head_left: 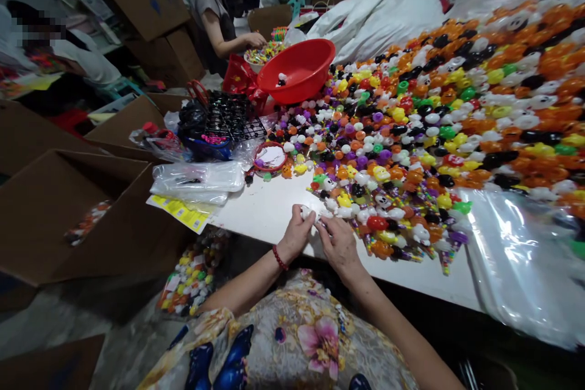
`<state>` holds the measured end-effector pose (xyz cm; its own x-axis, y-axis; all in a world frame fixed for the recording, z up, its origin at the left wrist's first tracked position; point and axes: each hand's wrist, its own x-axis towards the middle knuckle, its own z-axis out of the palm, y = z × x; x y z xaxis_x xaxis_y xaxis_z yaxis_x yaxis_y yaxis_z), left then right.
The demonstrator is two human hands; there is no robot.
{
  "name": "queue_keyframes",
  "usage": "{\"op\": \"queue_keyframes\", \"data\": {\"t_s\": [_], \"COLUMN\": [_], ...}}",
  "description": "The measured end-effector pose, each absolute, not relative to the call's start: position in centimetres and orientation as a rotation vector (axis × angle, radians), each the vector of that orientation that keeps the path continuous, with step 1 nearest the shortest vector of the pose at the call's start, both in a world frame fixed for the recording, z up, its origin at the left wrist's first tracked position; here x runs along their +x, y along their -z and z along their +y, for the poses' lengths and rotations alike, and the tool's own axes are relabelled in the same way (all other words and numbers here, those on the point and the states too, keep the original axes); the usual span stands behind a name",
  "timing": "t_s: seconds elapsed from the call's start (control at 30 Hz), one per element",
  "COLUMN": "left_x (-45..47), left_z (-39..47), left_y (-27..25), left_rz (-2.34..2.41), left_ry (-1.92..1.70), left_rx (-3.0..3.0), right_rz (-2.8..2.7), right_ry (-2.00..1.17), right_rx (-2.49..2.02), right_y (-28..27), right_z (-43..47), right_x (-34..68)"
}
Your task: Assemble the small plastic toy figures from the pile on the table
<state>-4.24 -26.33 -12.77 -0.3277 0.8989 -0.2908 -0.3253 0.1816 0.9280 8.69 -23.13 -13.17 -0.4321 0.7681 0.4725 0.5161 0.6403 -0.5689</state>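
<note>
Both hands meet over the white table (256,213), close to its front edge. My left hand (298,233), with a red bead bracelet at the wrist, is closed with its fingertips on a small white piece (313,213). From the other side my right hand (337,244) pinches the same white piece; its exact kind is too small to make out. Right beside my right hand begins a big pile of small plastic toy figures (365,183) in orange, white, black, yellow, purple and green, some with tubes of coloured beads.
Clear plastic bags (196,180) lie at left, and more plastic sheeting (516,244) at right. A red basin (297,70) stands behind a small round basket (269,157). An open cardboard box (109,225) and a filled bag (189,277) are at lower left. A co-worker (214,12) works across the table.
</note>
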Motion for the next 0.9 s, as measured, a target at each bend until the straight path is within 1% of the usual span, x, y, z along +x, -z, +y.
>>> {"op": "queue_keyframes", "data": {"t_s": [0.17, 0.3, 0.37, 0.5, 0.57, 0.6, 0.67, 0.7, 0.8, 0.9], "left_x": [-3.1, -4.0, -5.1, -8.0, -9.1, -9.4, -9.7, -9.7, -9.6, -9.6], "left_z": [-26.5, -24.8, -23.0, -18.4, -16.3, -15.4, -14.1, -13.8, -13.8, -15.2], "left_y": [13.1, 12.4, 12.0, 11.7, 11.7, 11.8, 11.9, 11.9, 12.2, 12.9], "left_rz": [1.235, 1.168, 1.261, 1.783, 1.995, 2.062, 2.125, 2.116, 1.973, 1.812], "left_ry": [-1.406, -1.28, -1.288, -1.326, -1.218, -1.121, -0.92, -0.885, -1.058, -1.249], "left_rx": [0.538, 0.608, 0.695, 1.083, 1.313, 1.392, 1.449, 1.406, 1.147, 0.944], "right_rz": [-2.175, -2.124, -2.062, -1.889, -1.861, -1.89, -2.02, -2.101, -2.351, -2.601], "right_ry": [-0.433, -0.467, -0.357, 0.101, 0.238, 0.245, 0.165, 0.1, -0.125, -0.321], "right_rx": [-1.007, -0.965, -1.039, -1.305, -1.35, -1.329, -1.219, -1.153, -1.044, -1.187], "right_y": [14.2, 12.9, 11.2, 8.1, 7.6, 7.6, 8.2, 8.6, 9.4, 9.2], "right_z": [-23.5, -21.4, -19.2, -14.6, -13.5, -13.3, -13.5, -13.7, -13.7, -11.8], "right_x": [8.3, 9.7, 11.4, 14.9, 15.2, 14.9, 13.2, 12.0, 7.9, 3.8]}}
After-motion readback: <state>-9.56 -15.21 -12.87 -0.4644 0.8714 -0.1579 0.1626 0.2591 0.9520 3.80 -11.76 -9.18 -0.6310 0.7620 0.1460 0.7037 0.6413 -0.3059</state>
